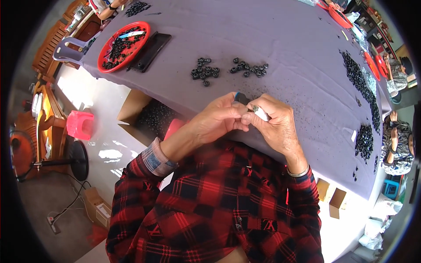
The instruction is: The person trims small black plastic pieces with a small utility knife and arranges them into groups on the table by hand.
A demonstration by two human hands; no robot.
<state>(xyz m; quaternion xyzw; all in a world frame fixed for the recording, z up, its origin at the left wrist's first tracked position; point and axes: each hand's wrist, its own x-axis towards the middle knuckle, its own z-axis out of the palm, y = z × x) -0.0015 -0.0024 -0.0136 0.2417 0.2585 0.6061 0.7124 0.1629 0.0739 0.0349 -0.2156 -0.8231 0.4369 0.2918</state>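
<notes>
My left hand [221, 115] and my right hand [275, 123] meet just over the near edge of the cloth-covered table [280, 52]. The right fingers close round a small tool with a white handle [262, 113]; its working end is hidden. My left fingers pinch something too small to make out against the right thumb. A dark cover with a blue rim [241, 98] shows at the left index finger. Beyond the hands lie two loose clusters of small round black parts, a left cluster [205, 71] and a right cluster [248, 67].
A red basket [144, 31] of black parts stands at the back left beside a black phone-like slab [151, 52]. Long black piles [364, 142] run along the right side. Below the table's left edge sit an open cardboard box [131, 105] and a pink stool [80, 125]. Other people work at the far edges.
</notes>
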